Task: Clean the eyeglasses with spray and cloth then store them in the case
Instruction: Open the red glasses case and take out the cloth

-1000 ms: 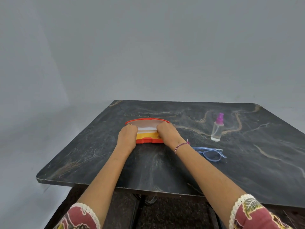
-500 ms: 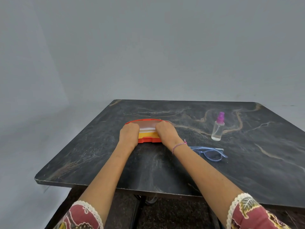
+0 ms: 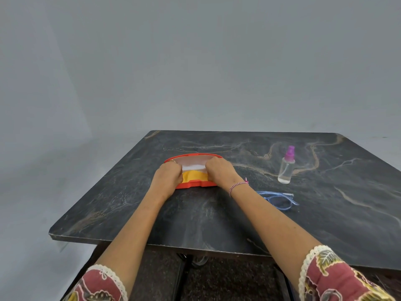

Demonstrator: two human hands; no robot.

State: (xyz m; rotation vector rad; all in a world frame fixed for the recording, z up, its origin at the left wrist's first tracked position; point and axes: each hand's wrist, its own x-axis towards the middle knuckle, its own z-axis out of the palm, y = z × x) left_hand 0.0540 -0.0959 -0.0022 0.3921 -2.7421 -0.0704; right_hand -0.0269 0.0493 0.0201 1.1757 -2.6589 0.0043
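An orange glasses case (image 3: 196, 184) lies open on the dark marble table (image 3: 195, 216), its pale lid raised at the back. A yellow cloth (image 3: 193, 176) sits inside it. My left hand (image 3: 166, 180) grips the case's left end and my right hand (image 3: 220, 171) grips its right end, fingers curled over the rim. Blue-framed eyeglasses (image 3: 278, 199) lie folded on the table to the right of my right wrist. A clear spray bottle (image 3: 286, 167) with a purple top stands upright farther back on the right.
The table's near edge (image 3: 152, 244) runs just under my forearms and its left edge slants away to the far corner. A grey wall rises behind the table. Dark floor and a table leg show below.
My hands have drawn a little closer together over the case, and the lid stands slightly more raised. Glasses and bottle have not moved.
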